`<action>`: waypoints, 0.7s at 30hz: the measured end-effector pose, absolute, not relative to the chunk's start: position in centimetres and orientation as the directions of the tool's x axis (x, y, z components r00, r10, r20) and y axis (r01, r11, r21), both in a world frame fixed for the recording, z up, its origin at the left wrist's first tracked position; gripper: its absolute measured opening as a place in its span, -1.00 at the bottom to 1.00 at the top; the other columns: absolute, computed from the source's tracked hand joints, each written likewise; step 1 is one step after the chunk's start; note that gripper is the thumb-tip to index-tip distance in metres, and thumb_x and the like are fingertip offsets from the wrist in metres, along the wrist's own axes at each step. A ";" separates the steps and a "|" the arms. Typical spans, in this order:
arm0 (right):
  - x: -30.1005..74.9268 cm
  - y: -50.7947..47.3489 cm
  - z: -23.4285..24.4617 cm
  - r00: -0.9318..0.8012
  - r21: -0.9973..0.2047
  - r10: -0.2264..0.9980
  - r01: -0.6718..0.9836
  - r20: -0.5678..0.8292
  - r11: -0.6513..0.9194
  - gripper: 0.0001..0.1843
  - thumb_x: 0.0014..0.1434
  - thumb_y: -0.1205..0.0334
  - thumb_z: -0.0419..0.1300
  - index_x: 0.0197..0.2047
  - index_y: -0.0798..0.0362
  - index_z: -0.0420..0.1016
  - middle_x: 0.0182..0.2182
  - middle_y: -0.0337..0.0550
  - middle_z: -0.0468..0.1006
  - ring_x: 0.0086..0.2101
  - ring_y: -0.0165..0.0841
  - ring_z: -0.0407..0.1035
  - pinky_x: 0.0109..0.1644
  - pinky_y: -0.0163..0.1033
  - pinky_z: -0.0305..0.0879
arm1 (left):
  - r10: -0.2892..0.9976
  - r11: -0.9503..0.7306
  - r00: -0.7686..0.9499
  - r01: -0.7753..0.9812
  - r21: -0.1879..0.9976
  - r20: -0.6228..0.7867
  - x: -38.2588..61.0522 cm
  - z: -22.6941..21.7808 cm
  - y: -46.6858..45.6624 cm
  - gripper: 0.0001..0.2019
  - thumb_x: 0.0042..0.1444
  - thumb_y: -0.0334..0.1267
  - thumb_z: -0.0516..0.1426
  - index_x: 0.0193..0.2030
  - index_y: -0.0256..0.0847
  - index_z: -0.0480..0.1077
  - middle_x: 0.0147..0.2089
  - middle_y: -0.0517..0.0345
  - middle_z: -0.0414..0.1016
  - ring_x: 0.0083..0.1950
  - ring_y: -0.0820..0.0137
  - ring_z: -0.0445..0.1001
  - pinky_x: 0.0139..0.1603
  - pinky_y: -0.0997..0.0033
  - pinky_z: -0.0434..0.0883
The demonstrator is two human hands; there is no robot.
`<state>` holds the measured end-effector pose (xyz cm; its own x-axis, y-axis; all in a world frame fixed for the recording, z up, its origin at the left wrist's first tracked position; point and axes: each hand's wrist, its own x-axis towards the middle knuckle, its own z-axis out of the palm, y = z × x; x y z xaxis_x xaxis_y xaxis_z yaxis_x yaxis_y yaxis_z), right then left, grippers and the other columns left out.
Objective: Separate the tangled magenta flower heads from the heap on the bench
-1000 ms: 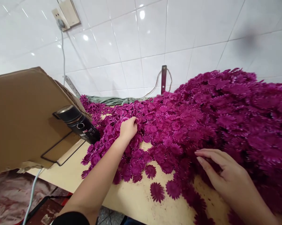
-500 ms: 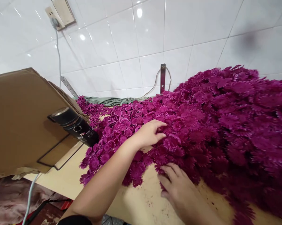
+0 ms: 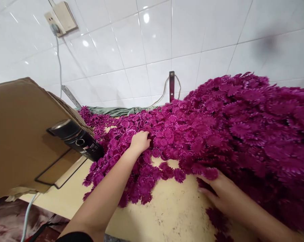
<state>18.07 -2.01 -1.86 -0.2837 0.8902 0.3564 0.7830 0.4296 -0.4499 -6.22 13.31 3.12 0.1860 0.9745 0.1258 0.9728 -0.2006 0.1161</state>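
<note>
Head view: black bottle [image 3: 77,138] (capped, contents hidden) beside magenta flowers [image 3: 204,134].

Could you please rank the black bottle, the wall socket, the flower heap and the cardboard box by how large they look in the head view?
1. flower heap
2. cardboard box
3. black bottle
4. wall socket

Cloth-like flowers [image 3: 207,127], glossy tiles [image 3: 157,40]
</note>
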 end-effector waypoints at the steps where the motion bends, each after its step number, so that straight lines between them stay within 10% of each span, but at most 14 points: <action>1: 18.4 -2.0 -1.2 -0.290 -0.496 0.901 0.759 0.324 0.422 -0.65 0.03 0.30 0.07 -0.09 0.04 0.48 -0.15 -0.01 0.54 -0.13 -0.17 0.41 -0.05 -0.03 0.35 | 0.977 -0.194 0.179 0.972 0.134 0.118 -6.4 3.2 13.6 -0.72 0.02 -0.31 0.09 -0.09 -0.18 0.43 -0.07 0.01 0.50 -0.03 0.26 0.44 -0.01 0.35 0.31; 6: 20.2 -1.5 1.5 -0.063 -0.642 0.976 0.744 0.209 0.185 -0.58 0.08 -0.02 0.06 -0.15 0.09 0.49 -0.26 -0.03 0.59 -0.29 -0.19 0.48 -0.17 -0.08 0.41 | 0.986 -0.127 0.098 0.967 0.221 0.134 -7.9 4.2 14.4 -0.81 0.05 -0.19 0.08 -0.25 -0.16 0.46 -0.19 0.03 0.56 -0.16 0.26 0.49 -0.16 0.39 0.34; 10: 20.3 -1.1 2.4 0.179 -0.448 0.891 0.894 0.417 0.030 -0.41 0.06 -0.15 0.01 -0.11 0.19 0.45 -0.33 0.08 0.53 -0.43 -0.15 0.42 -0.29 0.01 0.37 | 0.978 -0.074 0.014 0.958 0.278 0.210 -8.6 5.2 14.1 -0.70 0.17 -0.18 -0.09 -0.41 -0.20 0.40 -0.30 -0.06 0.53 -0.21 0.22 0.47 -0.19 0.32 0.30; 15: 19.2 -1.1 4.3 0.140 -0.265 0.727 0.962 0.672 0.059 -0.39 0.14 -0.14 -0.12 -0.15 0.22 0.46 -0.29 0.20 0.41 -0.15 0.03 0.29 -0.07 0.17 0.20 | 0.971 -0.125 0.027 0.903 0.411 0.237 -8.4 6.2 13.1 -0.70 0.16 -0.19 -0.08 -0.57 -0.17 0.20 -0.50 0.11 0.38 -0.33 0.29 0.41 -0.26 0.36 0.26; 21: 14.0 -0.6 5.0 0.147 -0.726 0.909 0.657 0.389 0.205 -0.57 0.09 0.00 0.07 -0.07 0.13 0.40 -0.21 0.05 0.47 -0.25 -0.22 0.39 -0.18 -0.08 0.35 | 0.948 -0.313 0.271 0.700 0.642 0.166 -3.8 5.9 8.3 -0.67 0.16 -0.16 -0.10 -0.60 -0.18 0.11 -0.62 0.31 0.18 -0.53 0.49 0.25 -0.44 0.52 0.26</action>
